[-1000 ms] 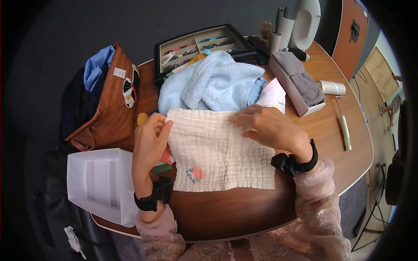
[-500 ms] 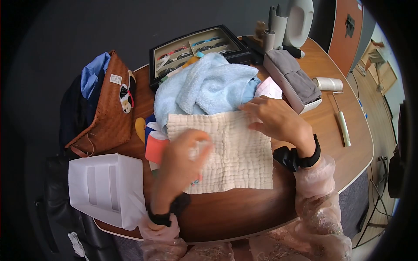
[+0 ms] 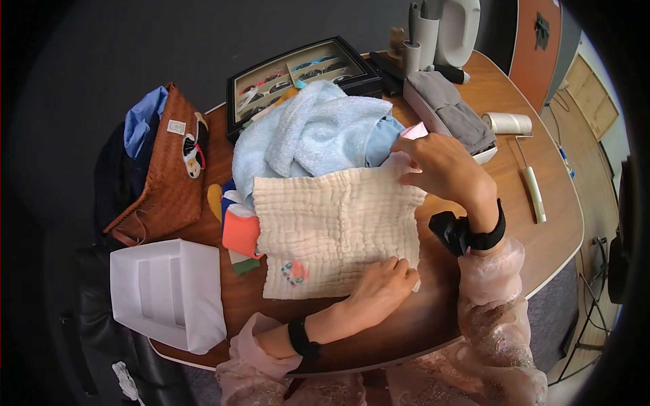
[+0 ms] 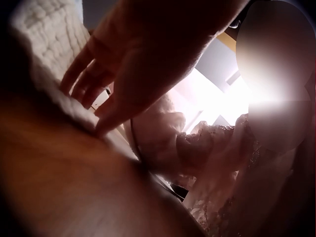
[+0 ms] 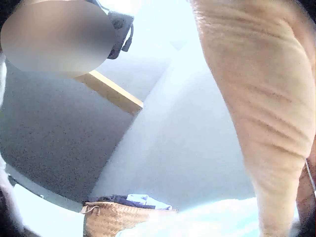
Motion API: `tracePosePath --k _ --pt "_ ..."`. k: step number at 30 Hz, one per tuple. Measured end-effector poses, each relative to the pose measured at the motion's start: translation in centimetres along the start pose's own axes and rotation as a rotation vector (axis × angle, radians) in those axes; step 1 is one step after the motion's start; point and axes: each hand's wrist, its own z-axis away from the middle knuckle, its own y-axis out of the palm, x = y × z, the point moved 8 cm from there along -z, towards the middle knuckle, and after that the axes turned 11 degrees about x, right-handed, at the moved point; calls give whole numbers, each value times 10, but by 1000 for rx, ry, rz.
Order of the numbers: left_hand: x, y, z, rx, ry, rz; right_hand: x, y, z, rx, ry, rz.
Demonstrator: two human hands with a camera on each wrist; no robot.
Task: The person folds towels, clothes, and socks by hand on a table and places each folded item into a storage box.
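A cream crinkled cloth [image 3: 318, 223] with a small pink motif near its lower left corner lies spread on the table. The right hand [image 3: 452, 172] pinches its upper right corner, which is slightly raised. At the lower right corner the left hand [image 3: 379, 291] reaches across with bent fingers. In the left wrist view, the fingertips and thumb of the left hand [image 4: 143, 59] hold the edge of the cloth [image 4: 54, 42]. The right wrist view shows part of the right hand [image 5: 266, 98], its fingertips hidden.
A light blue fluffy towel [image 3: 311, 128] lies behind the cloth, colourful folded fabric [image 3: 240, 233] at its left. Around them are a white box [image 3: 203, 298], woven basket [image 3: 166, 162], glasses case [image 3: 233, 111], box of grey fabric [image 3: 447, 108] and lint roller [image 3: 508, 123].
The left hand has moved from the cloth's upper left corner across to its lower right corner. The right hand has shifted slightly right and up, and the cloth's upper right part is drawn up.
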Motion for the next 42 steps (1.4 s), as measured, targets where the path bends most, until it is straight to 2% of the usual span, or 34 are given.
tracePosePath --k 4,7,9,13,15,17,19,23,25,26,27,29,31,33,35,36,38,39,41,42 --pt "0 -1 1 12 -15 -12 -4 1 0 -19 -7 9" --pt "4 -13 15 19 -34 145 1 7 -1 5 -81 4" --pt "16 -23 32 20 -166 633 5 10 -6 90 -64 -44" --pt "9 -31 67 -8 -164 843 11 11 -6 124 -96 -121" --pt "6 -31 84 -83 -182 977 19 9 -4 126 -128 -118" --pt "2 -36 96 -156 -177 992 29 9 -2 188 -144 -176" --pt "3 -33 110 -219 -256 1004 38 11 1 199 -183 -166" --pt "1 -22 127 -262 -249 1103 44 23 12 266 -322 -220" --pt "2 -5 130 -136 -297 1174 38 30 23 319 -293 -205" --pt "2 -1 130 -144 -293 1190 36 28 30 366 -193 -200" --pt "0 0 127 -152 -226 1203 33 32 39 378 -191 -189" --pt "-2 3 125 -172 -155 1222 4 43 60 429 -42 -345" --pt "-14 15 120 -10 -67 1320 -9 51 83 486 -16 -323" --pt "-15 20 120 -5 -30 1335 -9 53 102 591 19 -318" --pt "-14 23 123 62 -52 1334 -2 52 113 660 -85 -370" --pt "-14 21 126 63 -49 1340 -2 50 115 665 -81 -370" --pt "-5 11 136 -62 -89 1277 8 41 114 639 -195 -634" --pt "-1 3 141 -63 -87 1277 9 39 110 639 -195 -632" --pt "21 -5 159 -49 -341 1188 18 26 93 531 -250 -744" --pt "31 -9 169 -178 -398 1140 24 25 82 489 -255 -754"
